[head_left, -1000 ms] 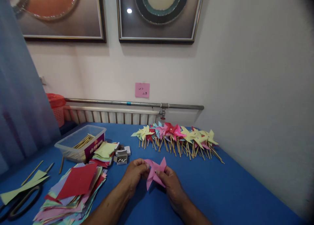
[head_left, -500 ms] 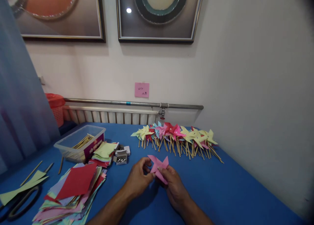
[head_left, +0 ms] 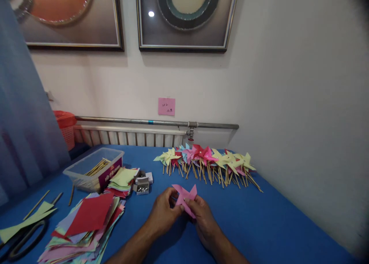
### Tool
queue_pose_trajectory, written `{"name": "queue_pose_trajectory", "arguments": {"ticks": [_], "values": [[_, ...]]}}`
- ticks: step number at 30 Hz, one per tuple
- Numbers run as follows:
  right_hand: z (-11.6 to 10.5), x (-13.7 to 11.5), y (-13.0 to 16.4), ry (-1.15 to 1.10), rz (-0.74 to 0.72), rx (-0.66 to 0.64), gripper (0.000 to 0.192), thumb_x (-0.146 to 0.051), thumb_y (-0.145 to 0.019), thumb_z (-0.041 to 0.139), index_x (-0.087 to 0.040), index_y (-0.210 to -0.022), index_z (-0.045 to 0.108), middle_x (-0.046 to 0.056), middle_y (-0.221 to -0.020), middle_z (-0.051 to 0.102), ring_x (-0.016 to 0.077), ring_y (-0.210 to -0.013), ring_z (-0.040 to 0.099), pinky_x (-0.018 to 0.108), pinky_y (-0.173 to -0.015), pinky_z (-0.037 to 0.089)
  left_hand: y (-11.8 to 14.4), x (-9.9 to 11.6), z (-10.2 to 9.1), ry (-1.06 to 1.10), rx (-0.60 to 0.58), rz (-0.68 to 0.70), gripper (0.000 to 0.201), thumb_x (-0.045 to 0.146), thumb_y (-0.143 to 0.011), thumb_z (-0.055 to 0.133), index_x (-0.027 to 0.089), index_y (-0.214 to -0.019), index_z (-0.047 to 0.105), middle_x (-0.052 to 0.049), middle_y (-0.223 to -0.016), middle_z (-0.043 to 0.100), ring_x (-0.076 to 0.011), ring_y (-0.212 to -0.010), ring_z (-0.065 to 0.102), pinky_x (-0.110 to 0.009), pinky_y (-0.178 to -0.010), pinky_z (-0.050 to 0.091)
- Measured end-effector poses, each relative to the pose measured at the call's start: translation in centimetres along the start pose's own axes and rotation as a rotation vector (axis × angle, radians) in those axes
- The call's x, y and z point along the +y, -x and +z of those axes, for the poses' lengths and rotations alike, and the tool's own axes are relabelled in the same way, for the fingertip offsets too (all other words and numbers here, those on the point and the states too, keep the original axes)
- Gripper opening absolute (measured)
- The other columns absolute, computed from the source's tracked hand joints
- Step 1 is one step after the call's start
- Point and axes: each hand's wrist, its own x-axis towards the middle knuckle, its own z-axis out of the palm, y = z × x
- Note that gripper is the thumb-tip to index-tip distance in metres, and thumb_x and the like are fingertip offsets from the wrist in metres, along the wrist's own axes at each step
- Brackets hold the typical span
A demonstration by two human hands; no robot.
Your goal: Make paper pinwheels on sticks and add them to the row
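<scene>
Between my two hands, just above the blue table (head_left: 259, 218), I have a pink paper pinwheel (head_left: 184, 196) pinched from both sides. My left hand (head_left: 165, 214) grips its left edge with thumb and fingers closed on the paper; my right hand (head_left: 201, 216) grips the lower right part the same way, fingertips curled over the fold. Both grips are narrow and tight on the paper, and the two hands nearly touch under it. The pinwheel's pointed blades stick up and outward past my fingers.

Beyond the grip, toward the wall, lies a row of finished pinwheels (head_left: 207, 158) on wooden sticks, yellow, pink, red and blue, well apart from my hands. To the left of the grip, near it, sits a small open box of pins (head_left: 142, 186). Further left is a loose pile of coloured paper squares (head_left: 86, 221), a red sheet on top. Behind that pile stands a clear plastic tub (head_left: 93, 168) with sticks in it. At the far left edge, scissors (head_left: 23, 239) lie under a yellow strip.
</scene>
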Motion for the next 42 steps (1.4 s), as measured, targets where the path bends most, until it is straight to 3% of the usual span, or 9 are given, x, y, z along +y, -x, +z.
{"name": "queue_pose_trajectory", "arguments": {"ticks": [2, 5, 8, 11, 14, 21, 32, 42], "values": [[-0.2, 0.3, -0.1, 0.035, -0.021, 0.008, 0.038, -0.038, -0.074, 0.078, -0.015, -0.105, 0.075, 0.009, -0.094, 0.080, 0.0271, -0.086, 0.074, 0.037, -0.083, 0.055, 0.0, 0.1, -0.1, -0.056, 0.032, 0.008, 0.028, 0.020, -0.073, 0.067, 0.016, -0.100, 0.067, -0.003, -0.087, 0.069, -0.0156, -0.072, 0.061, -0.026, -0.065, 0.046], [-0.8, 0.8, -0.3, 0.119, -0.031, 0.042, 0.041, -0.042, -0.074, 0.078, -0.015, -0.104, 0.074, 0.008, -0.089, 0.079, 0.0273, -0.086, 0.073, 0.038, -0.082, 0.055, 0.0, 0.4, -0.8, -0.194, 0.211, 0.065, 0.031, 0.024, -0.078, 0.064, 0.016, -0.109, 0.065, -0.006, -0.094, 0.069, -0.0194, -0.080, 0.064, -0.033, -0.075, 0.051], [-1.1, 1.1, -0.6, 0.203, -0.043, 0.028, 0.044, -0.046, -0.072, 0.079, -0.014, -0.102, 0.073, 0.009, -0.091, 0.079, 0.0277, -0.089, 0.072, 0.040, -0.085, 0.054, 0.2, 0.8, -1.8, -0.384, 0.320, 0.327, 0.031, 0.022, -0.084, 0.057, 0.018, -0.114, 0.064, -0.011, -0.112, 0.067, -0.0245, -0.103, 0.063, -0.042, -0.092, 0.051], [-0.9, 1.1, -0.7, 0.250, -0.039, 0.003, 0.046, -0.048, -0.070, 0.080, -0.014, -0.101, 0.073, 0.009, -0.092, 0.078, 0.0282, -0.092, 0.071, 0.040, -0.088, 0.053, 0.6, 1.1, -2.3, -0.569, 0.240, 0.586, 0.031, 0.019, -0.088, 0.053, 0.020, -0.116, 0.065, -0.012, -0.124, 0.064, -0.0263, -0.116, 0.059, -0.047, -0.099, 0.048], [-0.7, 0.9, -0.7, 0.284, -0.045, -0.003, 0.045, -0.048, -0.070, 0.080, -0.015, -0.099, 0.073, 0.009, -0.092, 0.077, 0.0280, -0.091, 0.070, 0.039, -0.086, 0.053, 0.9, 1.4, -2.1, -0.701, 0.149, 0.677, 0.031, 0.018, -0.090, 0.051, 0.022, -0.117, 0.067, -0.012, -0.128, 0.062, -0.0270, -0.115, 0.058, -0.048, -0.096, 0.049], [-0.5, 0.7, -0.5, 0.334, -0.073, -0.021, 0.033, -0.045, -0.073, 0.078, -0.017, -0.090, 0.073, 0.006, -0.083, 0.076, 0.0251, -0.082, 0.067, 0.035, -0.078, 0.051, 1.2, 1.6, -1.9, -0.784, 0.066, 0.672, 0.028, 0.018, -0.092, 0.048, 0.022, -0.109, 0.070, -0.012, -0.133, 0.060, -0.0281, -0.116, 0.056, -0.048, -0.095, 0.048], [-1.2, 1.4, -0.7, 0.354, -0.079, -0.018, 0.036, -0.048, -0.075, 0.077, -0.015, -0.090, 0.072, 0.004, -0.081, 0.073, 0.0223, -0.079, 0.065, 0.032, -0.075, 0.048, 1.2, 1.4, -1.8, -0.801, 0.043, 0.687, 0.025, 0.014, -0.088, 0.052, 0.020, -0.106, 0.069, -0.013, -0.133, 0.060, -0.0283, -0.117, 0.056, -0.049, -0.096, 0.045], [-0.4, 0.7, -0.3, 0.333, -0.080, -0.030, 0.037, -0.050, -0.073, 0.079, -0.016, -0.087, 0.072, 0.005, -0.081, 0.074, 0.0230, -0.079, 0.066, 0.033, -0.075, 0.050, 1.2, 1.2, -1.9, -0.798, 0.036, 0.679, 0.027, 0.015, -0.089, 0.050, 0.021, -0.108, 0.069, -0.013, -0.135, 0.059, -0.0292, -0.117, 0.057, -0.050, -0.097, 0.047]]}}
